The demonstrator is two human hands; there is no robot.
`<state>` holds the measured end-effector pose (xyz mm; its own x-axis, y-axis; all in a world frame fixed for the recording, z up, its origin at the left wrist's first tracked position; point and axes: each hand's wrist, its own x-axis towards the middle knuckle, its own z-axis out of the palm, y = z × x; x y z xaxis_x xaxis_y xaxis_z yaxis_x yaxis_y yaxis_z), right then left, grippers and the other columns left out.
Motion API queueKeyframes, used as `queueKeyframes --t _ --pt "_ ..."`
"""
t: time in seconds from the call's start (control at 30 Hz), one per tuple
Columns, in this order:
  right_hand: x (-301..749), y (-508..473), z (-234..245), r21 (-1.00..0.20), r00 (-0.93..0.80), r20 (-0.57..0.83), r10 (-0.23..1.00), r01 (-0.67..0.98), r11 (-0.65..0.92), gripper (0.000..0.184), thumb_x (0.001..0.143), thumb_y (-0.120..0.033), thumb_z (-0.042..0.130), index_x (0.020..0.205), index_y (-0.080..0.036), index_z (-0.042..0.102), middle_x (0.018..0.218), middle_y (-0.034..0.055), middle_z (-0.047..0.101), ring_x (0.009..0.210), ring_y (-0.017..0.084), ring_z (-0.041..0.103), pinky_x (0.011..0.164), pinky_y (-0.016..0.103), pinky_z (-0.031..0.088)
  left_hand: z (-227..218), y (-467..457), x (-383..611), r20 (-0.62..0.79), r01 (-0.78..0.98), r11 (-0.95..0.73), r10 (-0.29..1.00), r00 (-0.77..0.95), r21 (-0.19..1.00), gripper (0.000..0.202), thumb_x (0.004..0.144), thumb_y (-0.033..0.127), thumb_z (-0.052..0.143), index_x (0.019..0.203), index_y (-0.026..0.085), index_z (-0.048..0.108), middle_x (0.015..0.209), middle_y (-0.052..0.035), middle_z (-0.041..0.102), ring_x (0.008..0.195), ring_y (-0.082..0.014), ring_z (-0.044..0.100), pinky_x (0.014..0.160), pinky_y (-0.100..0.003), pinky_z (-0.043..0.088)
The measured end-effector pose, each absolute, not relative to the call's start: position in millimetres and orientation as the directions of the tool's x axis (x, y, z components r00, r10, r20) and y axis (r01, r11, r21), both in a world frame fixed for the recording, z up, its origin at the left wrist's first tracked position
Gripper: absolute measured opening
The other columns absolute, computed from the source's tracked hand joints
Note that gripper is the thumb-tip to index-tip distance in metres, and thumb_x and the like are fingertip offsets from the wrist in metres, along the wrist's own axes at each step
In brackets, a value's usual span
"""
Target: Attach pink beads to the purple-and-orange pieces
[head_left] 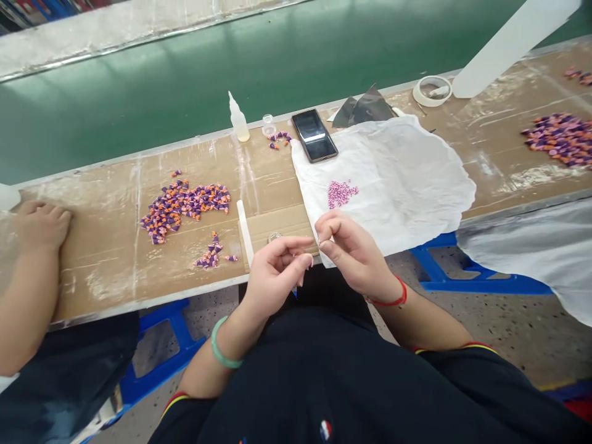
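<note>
My left hand (276, 271) is held above the table's front edge, thumb and forefinger closed together. A small pink bit shows at its thumb tip, too small to name. Close by on the right, my right hand (354, 251) pinches thumb against forefinger; what sits between them is too tiny to make out. Beyond the right hand, small pink beads (341, 193) lie heaped on a white cloth (398, 179). To the left are a large pile of purple, orange and pink pieces (185, 206) and a smaller group of similar pieces (210, 253).
A glue bottle (238, 120), a phone (315, 135) and a tape roll (431, 91) stand or lie along the far edge. A white strip (245, 231) lies by a cardboard piece (280, 223). Another person's hand (41, 225) rests at left. More coloured pieces (562, 139) are at right.
</note>
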<state>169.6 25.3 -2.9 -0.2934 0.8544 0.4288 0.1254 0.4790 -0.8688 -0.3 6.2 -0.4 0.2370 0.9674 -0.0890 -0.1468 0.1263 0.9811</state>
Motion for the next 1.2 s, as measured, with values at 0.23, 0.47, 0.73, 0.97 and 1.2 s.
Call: queueKeyframes --t 0.23,0.47,0.73,0.97,1.2 --pt "162 26 -4 -0.696 -0.234 0.623 0.746 0.269 0.666 0.012 0.092 -0.014 0.054 0.089 -0.024 0.05 0.084 0.0028 0.054 0.085 0.021 0.054 0.075 0.04 0.044 -2 -3 -1 -0.052 -0.272 0.126 0.963 0.265 0.954 0.031 0.081 0.043 0.076 0.1 0.018 0.075 0.063 0.0031 0.059 0.044 -0.0053 0.046 0.043 -0.02 0.04" --pt "169 30 1 -0.622 -0.315 0.652 0.69 0.298 0.724 0.015 0.091 -0.012 0.058 0.095 -0.026 0.054 0.086 0.0029 0.058 0.085 0.02 0.057 0.074 0.04 0.047 7 -5 -4 0.069 -0.006 -0.069 0.977 0.2 0.998 0.016 0.082 0.026 0.073 0.094 0.015 0.074 0.068 -0.0004 0.062 0.05 -0.0082 0.051 0.047 -0.022 0.042" --pt "174 28 -2 -0.498 -0.346 0.748 0.567 0.272 0.823 0.028 0.088 -0.008 0.06 0.096 -0.033 0.066 0.109 0.0032 0.071 0.109 0.026 0.063 0.087 0.049 0.053 17 -3 -4 -0.145 -0.123 0.193 0.935 0.324 0.973 0.033 0.076 0.047 0.078 0.076 0.017 0.066 0.058 0.0016 0.059 0.042 -0.0072 0.046 0.042 -0.022 0.039" --pt "149 9 -15 -0.914 -0.169 0.4 0.901 -0.006 0.405 0.006 0.092 -0.024 0.062 0.087 -0.026 0.065 0.113 0.0076 0.066 0.114 0.024 0.062 0.09 0.043 0.056 10 -2 -1 -0.073 -0.081 0.09 0.98 0.186 0.993 0.032 0.082 0.048 0.071 0.074 0.018 0.063 0.056 0.0036 0.054 0.043 -0.0071 0.043 0.044 -0.022 0.037" --pt "141 8 -14 -0.955 -0.09 0.295 0.951 -0.015 0.295 0.005 0.089 -0.021 0.062 0.089 -0.023 0.066 0.094 0.0044 0.065 0.087 0.018 0.064 0.077 0.033 0.054 5 -3 -4 0.203 0.268 -0.209 0.978 0.051 0.94 0.016 0.086 0.022 0.059 0.07 0.018 0.062 0.062 0.0 0.059 0.056 -0.0115 0.05 0.055 -0.024 0.041"
